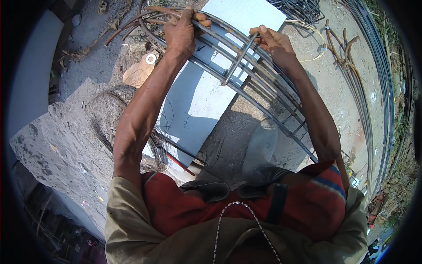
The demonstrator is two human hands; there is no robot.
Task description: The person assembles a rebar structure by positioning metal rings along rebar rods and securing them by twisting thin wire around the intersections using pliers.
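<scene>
A cage of long steel reinforcing bars (pixel 252 99) runs slantwise in front of me, from the upper left to the lower right. A bent steel stirrup (pixel 240 59) stands across the bars near the middle. My left hand (pixel 181 34) is closed round a bar near the far end, where its fingers partly hide the steel. Farther right, my right hand (pixel 275 43) is closed at the stirrup's upper corner, thumb and fingers pinching it beside the top bar. Under the cage lies a white board (pixel 193 97), partly in shadow.
Loose binding wire (pixel 107 119) lies left of the board, near a red-handled tool (pixel 181 165). Several stirrups (pixel 303 13) are piled at the far right. Bundled bent bars (pixel 351 72) and long rods (pixel 381 66) line the right side. A ledge edge drops off at lower left.
</scene>
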